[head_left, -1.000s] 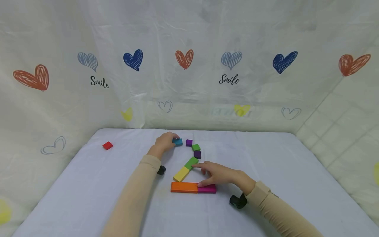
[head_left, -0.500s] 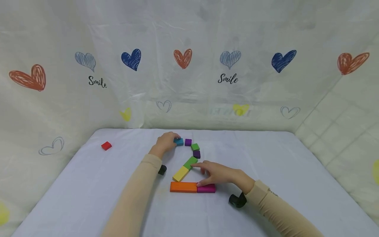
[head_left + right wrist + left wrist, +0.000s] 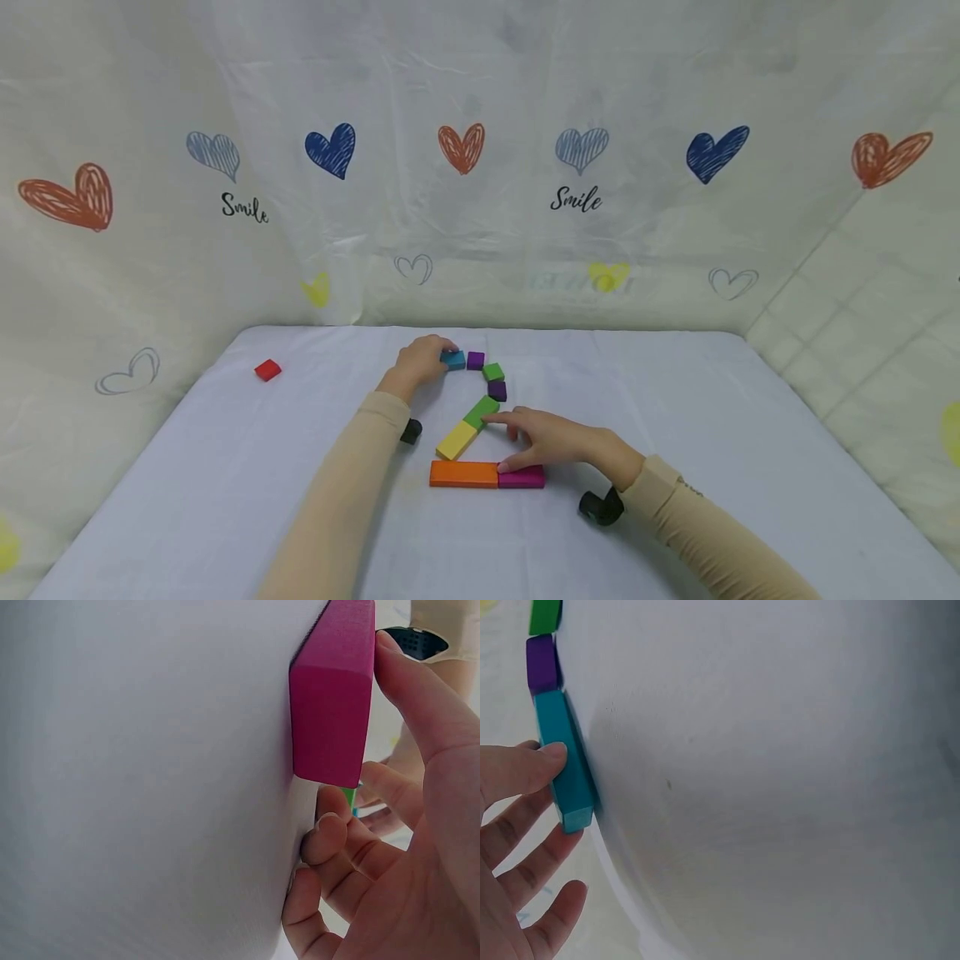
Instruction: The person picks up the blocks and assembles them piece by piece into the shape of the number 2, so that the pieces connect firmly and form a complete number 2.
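Observation:
At the far side of the table my left hand (image 3: pixel 422 361) pinches a long blue block (image 3: pixel 565 761), thumb on one face and fingers behind. Its end lies against or very near a purple block (image 3: pixel 542 664). From there a small green block (image 3: pixel 492 372) and a dark purple block (image 3: pixel 497 391) curve down to a longer green block (image 3: pixel 482 412) and a yellow block (image 3: pixel 457 440). An orange block (image 3: pixel 463 474) meets a magenta block (image 3: pixel 334 712) at the near end. The thumb of my right hand (image 3: pixel 558 439) rests on the magenta block; its index fingertip touches the longer green block.
A lone red block (image 3: pixel 267 370) lies at the far left of the white-covered table (image 3: pixel 675 417). Behind the table hangs a pale sheet (image 3: pixel 517 242) printed with hearts. Dark wrist cameras (image 3: pixel 602 507) sit under both wrists, close above the cloth.
My left hand has slid the blue block slightly right, narrowing the gap to the purple block. The right hand stays in place. The whole head view has shifted a little.

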A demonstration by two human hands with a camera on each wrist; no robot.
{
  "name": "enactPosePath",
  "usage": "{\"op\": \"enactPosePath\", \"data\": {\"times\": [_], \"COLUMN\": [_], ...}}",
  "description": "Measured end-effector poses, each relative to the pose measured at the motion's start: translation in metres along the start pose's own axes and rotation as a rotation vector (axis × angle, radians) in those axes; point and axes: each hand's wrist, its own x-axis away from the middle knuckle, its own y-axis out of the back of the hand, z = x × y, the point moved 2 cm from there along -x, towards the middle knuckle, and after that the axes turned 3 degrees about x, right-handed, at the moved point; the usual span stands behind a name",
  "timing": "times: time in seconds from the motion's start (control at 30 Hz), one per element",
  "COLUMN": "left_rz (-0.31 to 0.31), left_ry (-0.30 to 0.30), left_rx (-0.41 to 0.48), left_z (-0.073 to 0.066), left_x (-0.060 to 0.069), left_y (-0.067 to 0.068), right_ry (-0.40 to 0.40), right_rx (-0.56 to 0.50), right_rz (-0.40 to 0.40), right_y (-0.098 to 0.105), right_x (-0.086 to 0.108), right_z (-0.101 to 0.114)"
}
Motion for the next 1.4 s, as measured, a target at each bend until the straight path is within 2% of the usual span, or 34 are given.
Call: {"op": "enactPosePath", "data": {"times": [1.4], "left_rz": [-0.009], "left_ry": [0.008], "left_rx": [0.008], "left_z": [0.0005], "left_x": [0.0042], "left_y": [-0.0025], "right_ry": [-0.022], "right_rx": [-0.003], "right_rz": [-0.002], "right_y": [-0.0008], "right_x": [-0.0001], "right_z": [-0.0015]}}
